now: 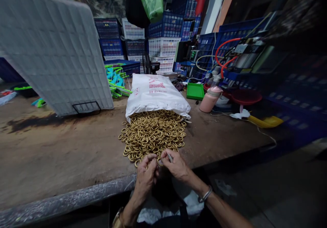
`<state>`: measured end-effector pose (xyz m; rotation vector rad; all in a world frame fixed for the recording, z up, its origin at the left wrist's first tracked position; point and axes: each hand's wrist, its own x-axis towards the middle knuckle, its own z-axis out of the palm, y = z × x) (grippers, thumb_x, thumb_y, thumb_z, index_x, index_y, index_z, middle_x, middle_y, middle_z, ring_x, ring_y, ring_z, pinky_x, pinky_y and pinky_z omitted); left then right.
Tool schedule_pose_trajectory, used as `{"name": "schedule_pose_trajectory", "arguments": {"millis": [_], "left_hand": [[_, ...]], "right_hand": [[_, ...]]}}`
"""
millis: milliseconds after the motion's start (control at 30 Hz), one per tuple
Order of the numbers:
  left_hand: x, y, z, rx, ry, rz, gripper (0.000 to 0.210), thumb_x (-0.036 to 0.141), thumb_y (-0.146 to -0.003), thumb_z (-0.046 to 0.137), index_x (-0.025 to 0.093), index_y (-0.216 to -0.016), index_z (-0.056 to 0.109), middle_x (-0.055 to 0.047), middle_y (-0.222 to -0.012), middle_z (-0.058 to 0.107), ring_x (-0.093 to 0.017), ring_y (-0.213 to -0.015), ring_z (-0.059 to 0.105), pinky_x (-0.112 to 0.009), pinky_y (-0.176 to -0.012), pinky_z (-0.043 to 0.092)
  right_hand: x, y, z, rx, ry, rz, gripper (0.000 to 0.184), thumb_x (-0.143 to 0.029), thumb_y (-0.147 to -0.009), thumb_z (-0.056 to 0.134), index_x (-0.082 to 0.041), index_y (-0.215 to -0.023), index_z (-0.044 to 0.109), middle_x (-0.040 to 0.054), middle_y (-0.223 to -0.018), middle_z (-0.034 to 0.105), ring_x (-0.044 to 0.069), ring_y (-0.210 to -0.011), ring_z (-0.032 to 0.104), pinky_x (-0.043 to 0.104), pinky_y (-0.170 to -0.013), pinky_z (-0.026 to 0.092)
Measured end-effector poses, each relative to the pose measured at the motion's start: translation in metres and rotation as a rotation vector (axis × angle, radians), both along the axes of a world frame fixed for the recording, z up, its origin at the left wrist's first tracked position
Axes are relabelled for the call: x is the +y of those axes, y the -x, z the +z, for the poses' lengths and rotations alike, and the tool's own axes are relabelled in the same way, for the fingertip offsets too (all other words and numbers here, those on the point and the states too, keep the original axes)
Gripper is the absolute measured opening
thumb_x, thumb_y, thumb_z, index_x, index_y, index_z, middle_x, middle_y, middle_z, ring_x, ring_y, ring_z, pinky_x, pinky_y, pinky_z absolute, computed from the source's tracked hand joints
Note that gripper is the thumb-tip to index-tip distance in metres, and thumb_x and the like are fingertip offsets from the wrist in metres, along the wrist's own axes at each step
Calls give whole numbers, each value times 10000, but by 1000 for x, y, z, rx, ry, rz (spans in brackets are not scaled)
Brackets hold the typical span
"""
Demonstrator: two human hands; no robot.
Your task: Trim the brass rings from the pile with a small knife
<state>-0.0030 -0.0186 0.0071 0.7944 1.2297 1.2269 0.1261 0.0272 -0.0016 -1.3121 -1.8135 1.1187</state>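
Head view: left hand (147, 172), grip unclear, angled inward, right hand (177, 167) clamped on metallic piece (170, 158), by rings (153, 134).

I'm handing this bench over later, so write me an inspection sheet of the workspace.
Surface: brown bench, dark stain at left
Job's things: gold rings heaped at the mouth of a white sack
Clutter: green tray, pink bottle
Grips: left grip and right grip at the heap's near edge; right holds a silvery piece, left's contents unclear
Cables: pale cable at right; red hoses
Surroundings: blue and white crates stacked behind
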Motion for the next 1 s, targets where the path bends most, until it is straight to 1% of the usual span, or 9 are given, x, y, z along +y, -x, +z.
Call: {"name": "schedule_pose_trajectory", "arguments": {"millis": [100,267,367,533,633,700,767,900,1000], "left_hand": [[-1,5,0,105,-68,-16,342,387,-703,553,146,-946,555,70,-445,471,-55,-332,344,-169,-349,259],[-4,16,3,245,-256,-190,226,310,-752,520,148,-832,657,35,-492,490,-82,-445,425,-193,-457,339],[-6,17,3,233,-270,-211,210,310,-761,525,155,-807,659,33,-506,494,-84,-453,427,-194,-471,345],[-7,12,-4,173,-233,-116,199,340,-744,554,152,-739,621,39,-502,478,-76,-426,413,-187,-447,337],[-9,7,-8,144,-195,-73,191,343,-735,566,155,-728,600,40,-513,491,-70,-420,411,-182,-437,334],[-11,5,-7,118,-173,-68,201,352,-729,572,153,-703,584,34,-534,511,-68,-426,419,-180,-435,335],[-12,4,-5,81,-133,-79,224,371,-723,576,152,-682,565,28,-552,522,-61,-421,419,-175,-422,324],[-15,5,-5,4,-9,-193,306,448,-741,533,155,-654,519,50,-453,465,-43,-338,352,-164,-354,240],[-16,6,-9,-48,19,-246,347,488,-747,508,161,-631,492,62,-416,431,-37,-319,323,-159,-344,213]], "right_hand": [[-5,2,7,145,219,-7,79,-237,-634,517,-159,-641,502,-57,-542,438,58,-497,375,178,-481,311],[-12,1,17,365,631,67,119,-254,-608,520,-193,-662,434,-124,-412,293,28,-333,193,171,-339,152],[-15,0,19,448,717,104,141,-243,-611,522,-201,-684,409,-134,-426,290,22,-326,172,157,-329,147],[-19,3,15,402,643,60,185,-376,-709,475,-199,-730,424,-126,-452,308,21,-315,175,157,-322,145],[-22,6,13,282,432,10,268,-445,-747,444,-184,-686,437,-94,-477,368,33,-358,268,170,-363,226],[-22,8,12,182,264,-9,275,-417,-754,453,-170,-633,455,-62,-510,423,54,-448,366,183,-452,310],[-21,9,11,107,169,-17,270,-385,-761,450,-163,-610,474,-42,-537,459,75,-523,414,197,-525,345],[-22,10,13,38,145,-24,241,-358,-756,462,-161,-620,496,-40,-547,474,85,-540,421,199,-534,344],[-23,11,14,45,153,-3,238,-342,-763,462,-162,-610,497,-38,-536,481,86,-538,428,196,-533,343]]}}
